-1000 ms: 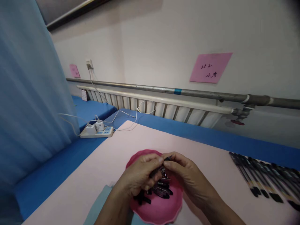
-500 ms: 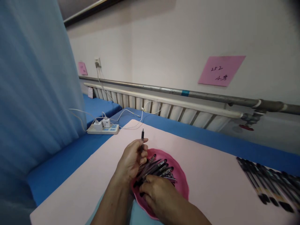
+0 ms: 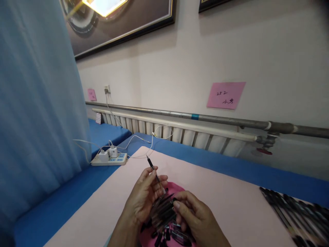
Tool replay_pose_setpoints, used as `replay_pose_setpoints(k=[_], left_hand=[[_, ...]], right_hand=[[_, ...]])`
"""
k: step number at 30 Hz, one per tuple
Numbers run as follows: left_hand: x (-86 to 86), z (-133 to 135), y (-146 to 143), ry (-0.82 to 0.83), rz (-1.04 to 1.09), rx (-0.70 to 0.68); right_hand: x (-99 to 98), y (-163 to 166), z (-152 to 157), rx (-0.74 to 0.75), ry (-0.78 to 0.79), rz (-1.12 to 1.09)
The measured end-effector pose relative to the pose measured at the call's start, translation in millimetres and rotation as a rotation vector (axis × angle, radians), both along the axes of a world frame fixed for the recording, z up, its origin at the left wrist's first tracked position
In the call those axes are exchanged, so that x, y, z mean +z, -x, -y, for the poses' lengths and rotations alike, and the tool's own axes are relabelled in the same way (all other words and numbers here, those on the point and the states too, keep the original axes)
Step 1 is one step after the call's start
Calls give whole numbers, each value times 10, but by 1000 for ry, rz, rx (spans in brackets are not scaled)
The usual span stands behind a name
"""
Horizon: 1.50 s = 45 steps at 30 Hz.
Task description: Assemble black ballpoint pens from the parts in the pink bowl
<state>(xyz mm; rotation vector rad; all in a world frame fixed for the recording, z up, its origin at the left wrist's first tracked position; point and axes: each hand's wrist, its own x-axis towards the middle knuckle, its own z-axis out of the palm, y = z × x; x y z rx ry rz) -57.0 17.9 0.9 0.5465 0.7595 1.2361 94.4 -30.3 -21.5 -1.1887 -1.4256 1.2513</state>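
Observation:
My left hand is closed on an uncapped pen with a clear barrel and black grip, its tip slanting up to the left. Just to the right, my right hand pinches a small black pen cap, partly hidden by the fingers. Below both hands lies a pink plate with a wavy rim, cut off by the frame's bottom. A blurred heap of pens fills its upper part, and loose black caps lie nearer me.
A row of capped pens lies at the right on the pale pink sheet. A power strip with white chargers and cables sits on the blue surface at left. Behind run a radiator and a pipe; a blue curtain hangs left.
My right hand has risen from the plate, bringing a black cap up beside my left hand. The pen in my left hand has tilted from upright to leftward. The camera view has tipped upward.

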Motion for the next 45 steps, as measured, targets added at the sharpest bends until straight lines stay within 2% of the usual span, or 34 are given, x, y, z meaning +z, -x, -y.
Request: replay_pose_setpoints(k=[5,14,25,36,45], left_hand=[[28,74,-100,-5,59,-65],[33,115,-140,-29,133,-85],[37,110,-191,-20,121,-48],[36,125,-253,6,117,-13],[35,137,-258,23,119,2]], right_hand=[[-48,-23,-96,-58,113,-172],[51,-2,-47,-157,48,-321],[46,-7,-46,-160,-22,-296],[33,-18,-53,-240,-33,-241],[28,-35,-56,-240,-33,-225]])
